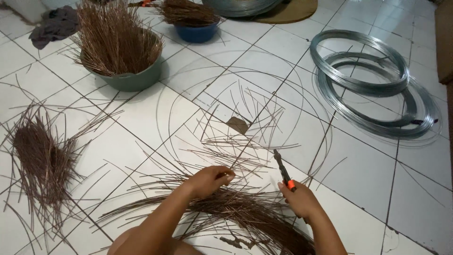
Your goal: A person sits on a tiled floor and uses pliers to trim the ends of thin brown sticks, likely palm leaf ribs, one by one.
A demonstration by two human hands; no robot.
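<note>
My left hand [210, 180] pinches thin brown sticks at the top of a curved bundle of brown sticks [245, 215] lying on the white tiled floor [141, 118]. In my right hand [299, 200] I grip pliers [283, 170] with orange-and-black handles, their dark jaws pointing up and away from me. The pliers' tip sits a little to the right of my left hand, apart from it. Loose single sticks [240, 141] lie scattered on the tiles just beyond both hands.
A grey-green basin [134, 78] full of upright sticks stands at the back left, a blue basin [196, 33] with sticks behind it. Coils of silver wire [373, 82] lie at the right. Another heap of sticks [40, 156] lies at the left. A grey cloth [54, 23] is far left.
</note>
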